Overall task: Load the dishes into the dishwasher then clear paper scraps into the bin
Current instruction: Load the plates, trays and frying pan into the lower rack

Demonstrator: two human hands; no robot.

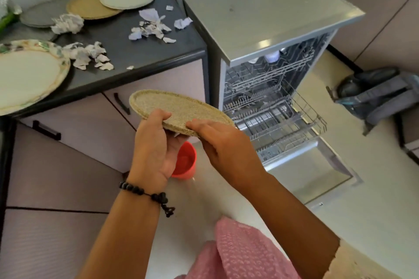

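Both hands hold a speckled plate.
Left hand (pixel 156 149) fingers curl under the plate (pixel 172 108); right hand (pixel 224 145) fingers pinch its near rim.

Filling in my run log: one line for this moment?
stage: loading dishes | both hands hold speckled plate | dishwasher open | paper scraps on counter

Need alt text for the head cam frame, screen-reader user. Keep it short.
Both hands, left hand and right hand, hold a speckled tan plate by its near edge, in front of an open dishwasher with its lower rack pulled out. On the dark counter to the left lie more plates and torn paper scraps; a red bin stands on the floor below the hands.
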